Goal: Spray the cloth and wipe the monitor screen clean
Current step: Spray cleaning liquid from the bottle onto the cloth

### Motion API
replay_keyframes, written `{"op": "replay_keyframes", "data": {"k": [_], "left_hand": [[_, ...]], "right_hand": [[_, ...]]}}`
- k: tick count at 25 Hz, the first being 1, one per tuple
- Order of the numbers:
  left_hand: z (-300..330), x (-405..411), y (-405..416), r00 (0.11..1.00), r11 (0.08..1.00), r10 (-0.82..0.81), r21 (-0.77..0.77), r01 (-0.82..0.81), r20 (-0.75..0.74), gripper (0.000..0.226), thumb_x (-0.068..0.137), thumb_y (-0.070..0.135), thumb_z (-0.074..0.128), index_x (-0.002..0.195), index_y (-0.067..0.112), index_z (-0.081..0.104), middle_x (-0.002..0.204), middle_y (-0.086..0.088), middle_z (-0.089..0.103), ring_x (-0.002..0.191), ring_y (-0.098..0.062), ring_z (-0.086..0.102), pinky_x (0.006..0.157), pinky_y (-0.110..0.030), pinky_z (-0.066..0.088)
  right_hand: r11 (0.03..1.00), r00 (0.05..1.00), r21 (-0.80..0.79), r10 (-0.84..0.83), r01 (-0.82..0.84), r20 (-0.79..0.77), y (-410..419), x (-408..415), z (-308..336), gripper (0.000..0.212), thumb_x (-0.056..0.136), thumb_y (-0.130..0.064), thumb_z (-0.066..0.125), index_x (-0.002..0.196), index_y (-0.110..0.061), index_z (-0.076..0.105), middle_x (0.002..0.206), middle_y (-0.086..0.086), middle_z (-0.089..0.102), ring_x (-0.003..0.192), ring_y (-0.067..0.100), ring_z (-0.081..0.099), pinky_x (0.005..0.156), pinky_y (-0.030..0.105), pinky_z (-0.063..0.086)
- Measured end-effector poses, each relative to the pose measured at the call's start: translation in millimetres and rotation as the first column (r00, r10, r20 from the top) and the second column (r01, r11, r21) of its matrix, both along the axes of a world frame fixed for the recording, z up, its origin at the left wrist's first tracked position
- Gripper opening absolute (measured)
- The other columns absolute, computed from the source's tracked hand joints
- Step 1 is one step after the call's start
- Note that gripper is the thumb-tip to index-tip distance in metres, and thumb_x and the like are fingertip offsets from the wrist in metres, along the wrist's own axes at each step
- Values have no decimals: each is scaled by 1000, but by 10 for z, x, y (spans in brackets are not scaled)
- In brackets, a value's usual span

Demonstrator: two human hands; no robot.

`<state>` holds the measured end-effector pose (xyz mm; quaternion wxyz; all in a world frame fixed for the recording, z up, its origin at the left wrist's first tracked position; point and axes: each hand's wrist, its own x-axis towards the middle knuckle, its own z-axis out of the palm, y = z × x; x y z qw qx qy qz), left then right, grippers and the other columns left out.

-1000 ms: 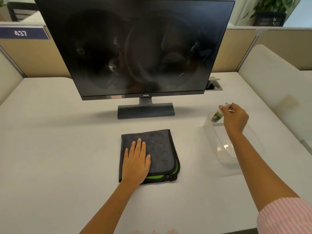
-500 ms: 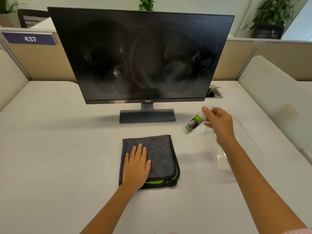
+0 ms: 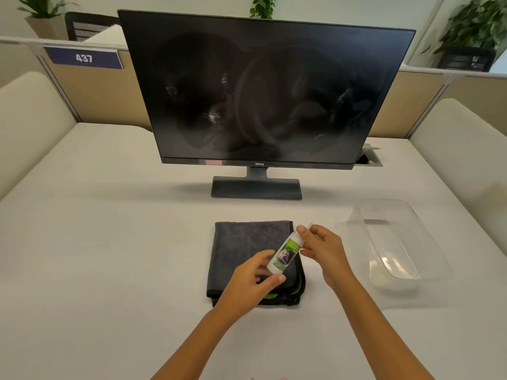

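The right hand [image 3: 322,249] pinches the upper part of a small spray bottle [image 3: 288,249], fingertips curled around its neck just below the white cap, and holds it tilted over the cloth [image 3: 241,248]. The left hand [image 3: 251,281] reaches up from 7 o'clock of the bottle, thumb and fingers parted narrowly and curled round its lower end; whether they actually press it I cannot tell. The bottle is white with a green label whose print is too small to read. The cloth is dark grey, folded square, a green edge showing at its 5 o'clock corner, lying flat on the white desk [image 3: 109,256]. At 12 o'clock of the cloth stands the monitor [image 3: 263,91], screen dark and smeared, "BenQ" on its lower bezel. A clear plastic tray [image 3: 428,250] sits at 3 o'clock. A blue sign [image 3: 83,58] reads "437".
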<state>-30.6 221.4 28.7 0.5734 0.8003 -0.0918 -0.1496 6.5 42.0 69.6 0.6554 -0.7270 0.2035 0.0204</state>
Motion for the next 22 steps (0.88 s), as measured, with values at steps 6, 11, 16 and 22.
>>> {"op": "replay_keyframes", "data": {"k": [6, 11, 16, 22], "left_hand": [[124, -8, 26, 997, 994, 47, -99, -52, -53, 26, 85, 33, 64, 106, 40, 51, 106, 15, 63, 95, -1, 62, 82, -19, 53], [211, -70, 11, 959, 935, -85, -355, -17, -270, 29, 90, 28, 58, 118, 21, 57, 108, 0, 69, 99, -14, 66, 85, -27, 53], [207, -146, -82, 890, 794, -190, -599, -109, -414, 33, 95, 27, 50, 120, 8, 59, 108, -15, 68, 98, -25, 65, 91, -36, 51], [194, -123, -15, 913, 965, -109, -262, 3, -393, 30, 97, 35, 46, 110, 14, 63, 96, -5, 73, 87, -17, 68, 86, -35, 54]], "right_hand": [[985, 992, 122, 118, -124, 52, 33, -27, 38, 34, 87, -25, 58, 120, -25, 55, 116, 3, 65, 103, 20, 65, 81, 34, 57], [886, 971, 399, 189, -234, 148, 115, -69, 43, 51, 82, -36, 51, 132, -33, 44, 118, 4, 66, 106, 26, 64, 84, 39, 56], [814, 982, 549, 157, -187, 100, 298, -92, -24, 51, 83, -47, 51, 133, -41, 39, 93, 9, 70, 83, 27, 68, 73, 39, 58], [939, 973, 258, 231, -229, 22, 416, -28, -135, 55, 90, -41, 52, 138, -47, 26, 84, 11, 61, 59, 16, 59, 54, 30, 55]]}}
